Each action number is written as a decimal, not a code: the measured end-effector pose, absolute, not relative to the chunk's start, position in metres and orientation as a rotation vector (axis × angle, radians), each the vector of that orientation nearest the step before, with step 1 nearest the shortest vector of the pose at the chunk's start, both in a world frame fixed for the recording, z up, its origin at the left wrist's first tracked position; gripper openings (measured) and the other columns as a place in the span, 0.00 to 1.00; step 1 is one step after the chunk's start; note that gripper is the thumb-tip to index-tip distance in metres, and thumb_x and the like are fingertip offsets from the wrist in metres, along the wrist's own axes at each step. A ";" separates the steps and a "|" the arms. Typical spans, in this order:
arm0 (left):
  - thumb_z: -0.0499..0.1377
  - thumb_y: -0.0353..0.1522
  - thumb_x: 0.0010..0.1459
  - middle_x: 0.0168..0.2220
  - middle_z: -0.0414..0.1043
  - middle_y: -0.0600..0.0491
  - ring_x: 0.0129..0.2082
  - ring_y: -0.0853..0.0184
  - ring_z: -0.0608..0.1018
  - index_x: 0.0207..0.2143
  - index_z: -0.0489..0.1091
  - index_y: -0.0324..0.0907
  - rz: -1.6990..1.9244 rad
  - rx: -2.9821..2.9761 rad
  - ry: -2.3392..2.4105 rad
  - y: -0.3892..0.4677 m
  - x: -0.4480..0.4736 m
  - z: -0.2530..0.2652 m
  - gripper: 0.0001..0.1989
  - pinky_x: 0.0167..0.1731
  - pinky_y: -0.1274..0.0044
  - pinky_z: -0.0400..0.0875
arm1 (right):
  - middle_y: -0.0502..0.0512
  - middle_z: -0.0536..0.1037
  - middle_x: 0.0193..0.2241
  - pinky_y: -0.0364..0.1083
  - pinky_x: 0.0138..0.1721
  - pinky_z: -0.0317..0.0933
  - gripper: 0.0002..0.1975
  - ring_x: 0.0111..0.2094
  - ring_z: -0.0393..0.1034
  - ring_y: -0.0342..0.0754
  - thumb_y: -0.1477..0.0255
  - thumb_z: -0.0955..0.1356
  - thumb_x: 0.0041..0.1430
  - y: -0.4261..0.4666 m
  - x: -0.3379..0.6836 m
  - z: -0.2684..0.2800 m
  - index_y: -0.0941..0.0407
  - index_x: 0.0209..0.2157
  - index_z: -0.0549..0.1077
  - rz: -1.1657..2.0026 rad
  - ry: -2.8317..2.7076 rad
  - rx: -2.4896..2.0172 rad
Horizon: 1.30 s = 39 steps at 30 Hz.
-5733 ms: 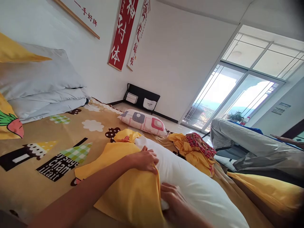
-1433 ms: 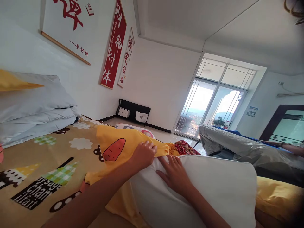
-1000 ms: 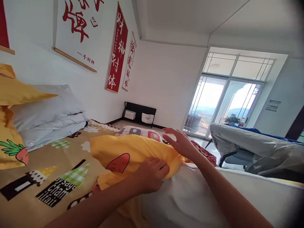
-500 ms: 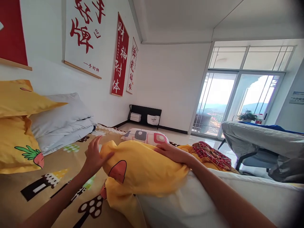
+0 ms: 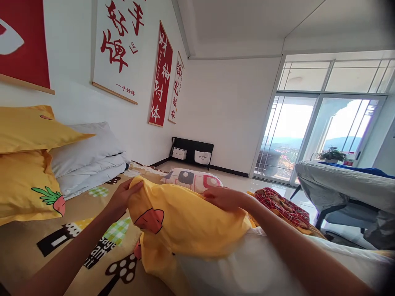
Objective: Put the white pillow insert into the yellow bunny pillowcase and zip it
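Observation:
A yellow pillowcase [image 5: 191,218] with a pink carrot print lies partly over a white pillow [image 5: 240,263] in front of me. My left hand [image 5: 126,195] pinches the far left corner of the pillowcase between thumb and fingers. Along the top edge of the same pillowcase, my right hand [image 5: 224,197] grips the cloth with curled fingers. Its lower left part hangs in loose folds, and the white pillow sticks out at the near right side. The brown patterned bedsheet [image 5: 120,255] is underneath.
Two yellow pillows [image 5: 24,172] and white pillows [image 5: 89,152] are stacked at the left wall. A pink-and-grey patterned pillow [image 5: 194,177] and red plaid cloth [image 5: 280,205] lie beyond my hands. A covered table [image 5: 339,181] stands at the right, before glass doors [image 5: 286,135].
My left hand has closed from spread fingers onto the pillowcase corner and pulled it up. My right fingers have curled into the cloth. The view has shifted slightly left.

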<state>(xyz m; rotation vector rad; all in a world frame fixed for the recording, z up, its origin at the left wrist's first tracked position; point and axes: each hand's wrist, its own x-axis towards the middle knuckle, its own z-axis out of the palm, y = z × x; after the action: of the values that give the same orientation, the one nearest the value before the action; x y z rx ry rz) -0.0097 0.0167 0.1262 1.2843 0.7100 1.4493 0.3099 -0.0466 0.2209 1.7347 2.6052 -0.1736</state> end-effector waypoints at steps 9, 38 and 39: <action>0.70 0.45 0.41 0.36 0.77 0.49 0.34 0.62 0.77 0.39 0.75 0.40 1.509 1.279 0.705 0.021 -0.013 0.142 0.25 0.32 0.77 0.72 | 0.45 0.66 0.24 0.40 0.24 0.56 0.24 0.24 0.61 0.39 0.48 0.65 0.53 -0.062 0.339 0.226 0.55 0.27 0.61 -1.156 2.842 2.206; 0.62 0.50 0.49 0.28 0.72 0.54 0.30 0.67 0.72 0.30 0.72 0.39 1.474 1.728 0.723 0.023 0.062 0.200 0.22 0.28 0.80 0.64 | 0.49 0.65 0.16 0.44 0.26 0.48 0.17 0.22 0.54 0.44 0.67 0.59 0.55 -0.078 0.396 0.219 0.54 0.14 0.59 0.414 2.572 2.274; 0.62 0.50 0.49 0.31 0.74 0.53 0.32 0.66 0.74 0.32 0.72 0.40 1.472 1.735 0.740 0.022 0.061 0.200 0.22 0.30 0.79 0.66 | 0.50 0.66 0.17 0.45 0.27 0.48 0.17 0.22 0.55 0.44 0.65 0.59 0.56 -0.078 0.398 0.219 0.54 0.16 0.60 0.496 2.556 2.345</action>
<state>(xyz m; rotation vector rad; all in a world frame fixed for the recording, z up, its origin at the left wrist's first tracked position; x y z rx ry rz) 0.0605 0.0225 0.1998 1.7348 0.7402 1.4716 0.3976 -0.0778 0.2187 2.3449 2.5558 0.4955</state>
